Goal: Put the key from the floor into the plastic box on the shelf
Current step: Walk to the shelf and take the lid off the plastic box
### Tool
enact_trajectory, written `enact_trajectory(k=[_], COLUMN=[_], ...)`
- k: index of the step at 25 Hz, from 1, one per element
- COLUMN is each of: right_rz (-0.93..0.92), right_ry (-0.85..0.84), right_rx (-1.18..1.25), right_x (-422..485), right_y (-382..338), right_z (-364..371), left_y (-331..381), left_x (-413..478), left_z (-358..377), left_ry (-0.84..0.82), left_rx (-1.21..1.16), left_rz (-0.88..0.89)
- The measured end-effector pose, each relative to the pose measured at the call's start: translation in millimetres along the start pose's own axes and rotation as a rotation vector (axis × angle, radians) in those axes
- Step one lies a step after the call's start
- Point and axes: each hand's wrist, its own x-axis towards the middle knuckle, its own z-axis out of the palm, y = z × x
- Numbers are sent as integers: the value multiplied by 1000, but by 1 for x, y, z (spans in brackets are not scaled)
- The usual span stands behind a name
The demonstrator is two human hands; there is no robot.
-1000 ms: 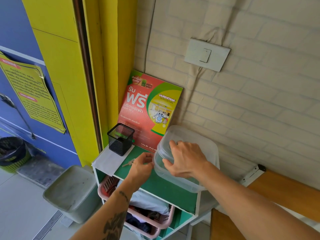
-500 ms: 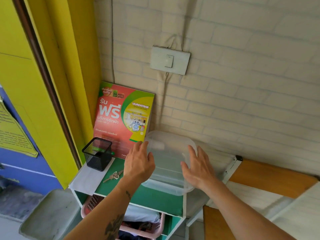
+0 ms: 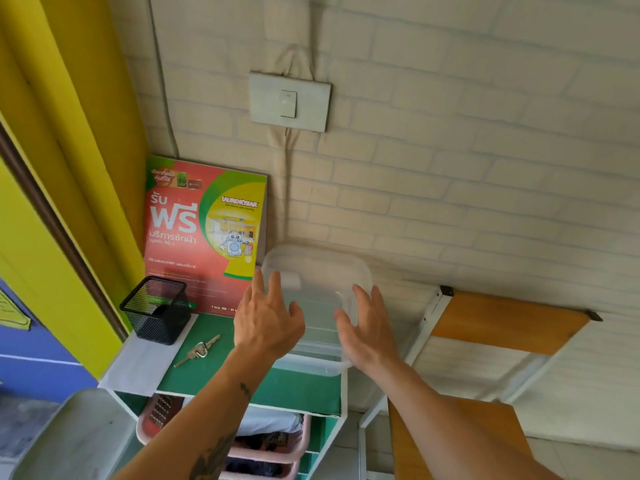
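Note:
A clear plastic box [image 3: 318, 282] with its lid on stands at the right end of the green shelf top [image 3: 294, 389]. The key [image 3: 198, 350], silver on a small ring, lies on the shelf top to the left of the box, near the black mesh holder. My left hand [image 3: 268, 320] rests with spread fingers against the box's left side. My right hand [image 3: 367, 327] is spread against its right side. Neither hand touches the key. The box's front wall is partly hidden by my hands.
A black mesh pen holder [image 3: 157, 310] stands at the shelf's left. A red and green poster [image 3: 204, 233] leans on the brick wall behind. Pink baskets [image 3: 273, 445] fill the lower shelves. A grey bin [image 3: 69, 441] sits lower left, a wooden bench [image 3: 502, 323] at right.
The key has left my left hand and now lies on the shelf top. Both hands moved to either side of the box, fingers spread. The camera shifted closer and to the right.

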Motion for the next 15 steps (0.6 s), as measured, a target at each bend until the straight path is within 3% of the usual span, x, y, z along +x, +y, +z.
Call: enact_trajectory(k=[6,11,15], right_rz=[10,20,54], right_ry=[252,255,235], right_rx=[-194,-216,-253], right_x=[-24,-57,-86], right_y=[47,128,204], right_z=[-45,-91,-123], left_y=[65,133,182], left_x=[-49,-98,-149], left_z=[23,66,117], left_ry=[58,71,-25], left_rx=[-69,-70,-41], left_rz=[94,146,126])
